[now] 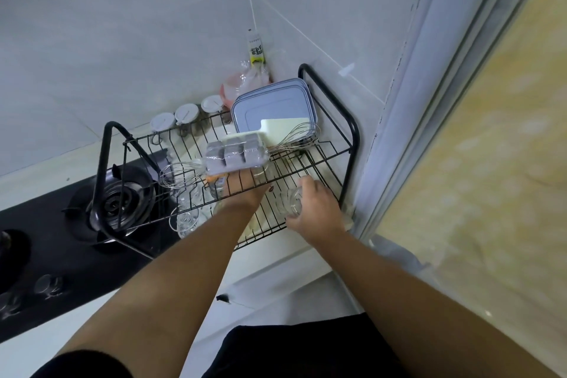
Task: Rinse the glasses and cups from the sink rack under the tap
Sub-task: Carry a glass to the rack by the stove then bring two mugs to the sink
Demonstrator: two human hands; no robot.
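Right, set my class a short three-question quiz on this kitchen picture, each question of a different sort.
1. True or false: the right hand grips a clear glass.
2. What lies on top of the wire rack, just above the left hand? A) grey ice tray B) kettle C) dinner plate
3. Fill in: left of the rack lies a black gas ____.
Key: 1 true; 2 A; 3 stove.

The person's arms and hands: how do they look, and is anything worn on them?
Both forearms are bare. A black sleeve covers the left upper arm. The left hand and the right hand show no glove, watch or ring.
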